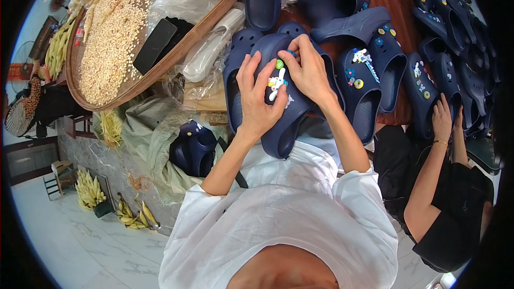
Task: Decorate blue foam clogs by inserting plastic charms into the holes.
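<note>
head view: left hand (258, 101) grips the navy clog (289, 115); right hand (306, 69) pinches a charm (277, 82) on it.

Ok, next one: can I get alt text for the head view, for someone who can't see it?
Seen from above, a person's left hand and right hand hold a navy clog, fingers on its small colourful charms. More navy clogs cover the table, a co-worker's hand rests at the right, and a round tray of kernels sits at the left.
</note>
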Demonstrator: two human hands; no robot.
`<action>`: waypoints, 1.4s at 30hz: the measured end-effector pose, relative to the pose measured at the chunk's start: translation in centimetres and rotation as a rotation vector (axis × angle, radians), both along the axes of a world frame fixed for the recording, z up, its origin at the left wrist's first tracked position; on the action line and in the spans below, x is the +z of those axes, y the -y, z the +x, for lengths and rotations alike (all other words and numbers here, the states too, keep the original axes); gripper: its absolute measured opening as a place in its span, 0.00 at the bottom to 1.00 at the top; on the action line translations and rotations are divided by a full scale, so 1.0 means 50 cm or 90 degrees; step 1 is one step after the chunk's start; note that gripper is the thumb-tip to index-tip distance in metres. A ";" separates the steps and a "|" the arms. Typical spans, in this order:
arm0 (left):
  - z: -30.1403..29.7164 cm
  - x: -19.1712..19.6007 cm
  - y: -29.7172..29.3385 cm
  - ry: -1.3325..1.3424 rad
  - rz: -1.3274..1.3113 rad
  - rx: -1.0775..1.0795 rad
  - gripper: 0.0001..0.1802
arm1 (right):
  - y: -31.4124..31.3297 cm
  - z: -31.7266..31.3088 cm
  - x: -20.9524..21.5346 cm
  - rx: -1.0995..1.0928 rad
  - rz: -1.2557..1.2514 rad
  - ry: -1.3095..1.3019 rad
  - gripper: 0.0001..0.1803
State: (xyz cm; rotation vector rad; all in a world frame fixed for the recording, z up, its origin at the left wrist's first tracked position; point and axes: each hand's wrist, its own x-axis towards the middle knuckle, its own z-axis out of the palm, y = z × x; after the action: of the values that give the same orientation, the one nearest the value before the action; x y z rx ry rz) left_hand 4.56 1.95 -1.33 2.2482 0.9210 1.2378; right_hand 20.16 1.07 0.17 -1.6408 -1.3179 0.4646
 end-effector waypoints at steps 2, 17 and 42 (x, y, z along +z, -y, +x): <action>0.001 0.003 0.001 -0.001 -0.001 0.003 0.28 | 0.008 -0.013 -0.002 -0.051 0.042 0.055 0.15; -0.027 0.001 0.003 0.003 -0.032 -0.046 0.23 | 0.170 0.013 -0.019 -0.216 -0.035 0.180 0.16; -0.007 -0.018 0.009 -0.008 -0.019 -0.019 0.21 | 0.159 -0.072 -0.002 -0.063 0.102 0.362 0.14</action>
State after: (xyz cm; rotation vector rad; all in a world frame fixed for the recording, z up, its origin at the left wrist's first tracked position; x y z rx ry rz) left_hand 4.21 1.50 -2.25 2.2395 0.9023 1.1911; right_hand 16.59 -6.86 0.07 -1.7581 -1.6201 -0.1854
